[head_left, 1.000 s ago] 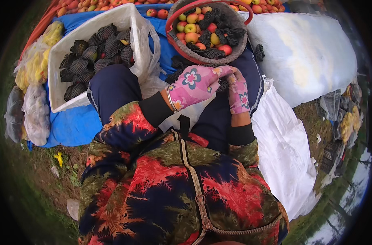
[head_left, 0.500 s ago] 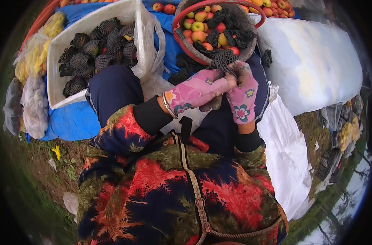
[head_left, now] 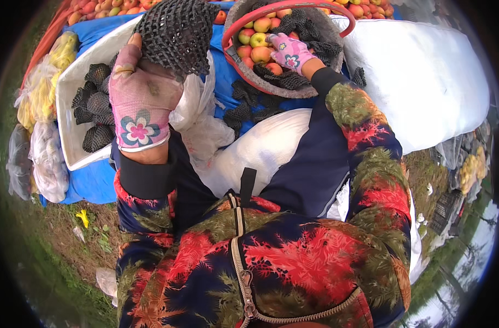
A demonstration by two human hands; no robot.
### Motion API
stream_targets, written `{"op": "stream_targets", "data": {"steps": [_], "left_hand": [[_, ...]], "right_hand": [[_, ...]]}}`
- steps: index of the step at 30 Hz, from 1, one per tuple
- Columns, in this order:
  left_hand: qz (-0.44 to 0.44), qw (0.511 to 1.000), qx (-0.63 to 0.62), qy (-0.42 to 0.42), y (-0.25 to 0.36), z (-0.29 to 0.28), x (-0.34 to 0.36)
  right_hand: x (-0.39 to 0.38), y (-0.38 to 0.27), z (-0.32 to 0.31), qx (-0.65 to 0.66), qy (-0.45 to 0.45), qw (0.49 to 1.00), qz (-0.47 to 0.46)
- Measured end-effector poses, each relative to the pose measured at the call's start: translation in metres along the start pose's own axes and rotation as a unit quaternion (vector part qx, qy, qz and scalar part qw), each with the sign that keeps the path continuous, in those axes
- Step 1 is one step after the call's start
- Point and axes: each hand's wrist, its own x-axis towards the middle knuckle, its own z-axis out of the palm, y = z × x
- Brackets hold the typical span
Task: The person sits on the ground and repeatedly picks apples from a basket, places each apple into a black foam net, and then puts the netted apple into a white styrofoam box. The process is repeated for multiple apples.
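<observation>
Grass and bare soil border a blue tarp spread outdoors, with heaped red and yellow fruit along its far edge and a big white sack to the right. Between the person's knees and that heap, the work looks divided between the two hands. The left hand grasps a black mesh bundle, its thumb pressed to the near side, held up over the right-hand part of a white crate where other fruit in black netting lies; the mesh bulges as though filled, but what is inside is hidden. The right hand is inside a grey bucket with a red handle, fingertips at the apples; whether they have closed on one I cannot tell. The step in hand seems to be setting down a wrapped piece while reaching for a bare one. On the left that calls for lowering, then loosening the fingers; on the right, a grip clear of the loose netting among the apples.
</observation>
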Motion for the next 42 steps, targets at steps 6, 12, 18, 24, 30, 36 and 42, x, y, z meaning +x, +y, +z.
{"op": "stream_targets", "data": {"steps": [6,12,18,24,30,36,42], "left_hand": [[-0.06,0.985,-0.069,-0.148,0.009,-0.011,-0.013],[0.008,0.991,0.064,-0.117,-0.004,-0.025,0.002],[0.11,0.959,0.245,-0.089,-0.01,-0.019,-0.005],[-0.005,0.935,0.302,-0.183,-0.031,-0.007,-0.015],[-0.123,0.82,0.406,-0.384,-0.058,0.007,-0.056],[-0.276,0.89,0.034,-0.361,-0.068,0.0,-0.046],[-0.278,0.891,-0.043,-0.357,-0.062,0.007,-0.048]], "right_hand": [[0.039,0.002,0.069,-0.128,-0.05,0.991,0.003],[0.033,0.006,0.092,-0.145,-0.038,0.989,-0.007],[0.015,0.024,0.024,0.411,-0.03,0.898,0.154],[-0.093,-0.035,-0.101,0.778,-0.106,0.616,0.064],[-0.144,-0.11,-0.15,0.601,-0.07,0.788,0.117],[-0.129,-0.099,-0.17,0.39,0.191,0.89,0.138],[-0.158,-0.092,-0.069,0.763,-0.042,0.636,0.108]]}}
